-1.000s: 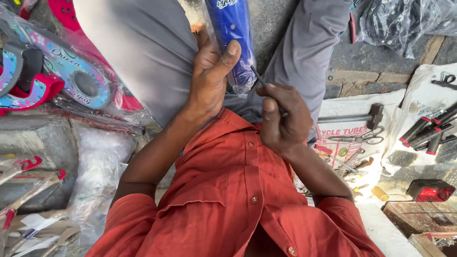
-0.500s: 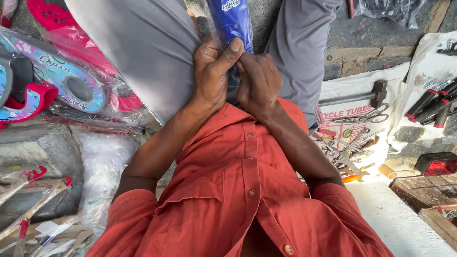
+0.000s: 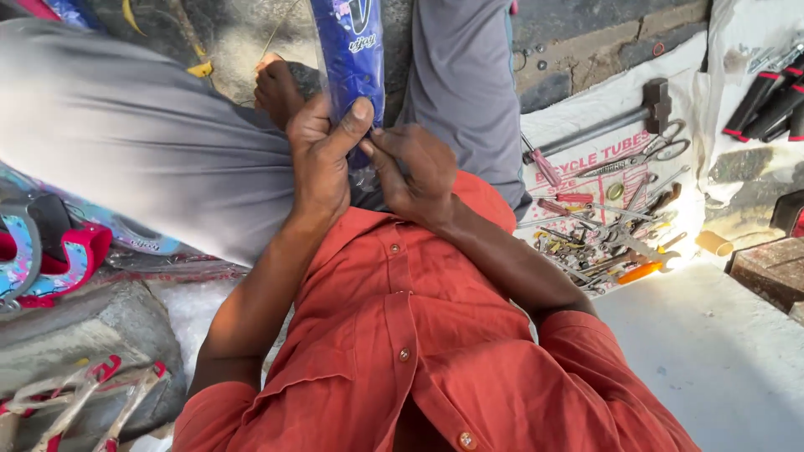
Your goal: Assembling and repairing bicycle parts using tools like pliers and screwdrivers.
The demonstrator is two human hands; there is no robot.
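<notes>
1. one long blue plastic-wrapped package stands upright between the person's knees, glossy and slightly crinkled, with a clear wrinkled end at the bottom.
2. two bare hands meet at its lower end. the left hand is closed around the package from the left, thumb pressed across the blue front.
3. the right hand sits just beside it on the right, fingers curled in and pinching at the clear plastic end; whether it grips anything more i cannot tell.
4. two legs in smooth grey trousers flank the package, and one bare foot shows just left of it.
5. one rust-orange button shirt, soft woven cloth, fills the lower middle, below the hands.
6. to the right, well apart from the hands, one white printed sheet carries one long-handled hammer, one pair of scissors and a heap of small metal tools too many to count.
7. at the left edge lies one red and light-blue plastic piece.
</notes>
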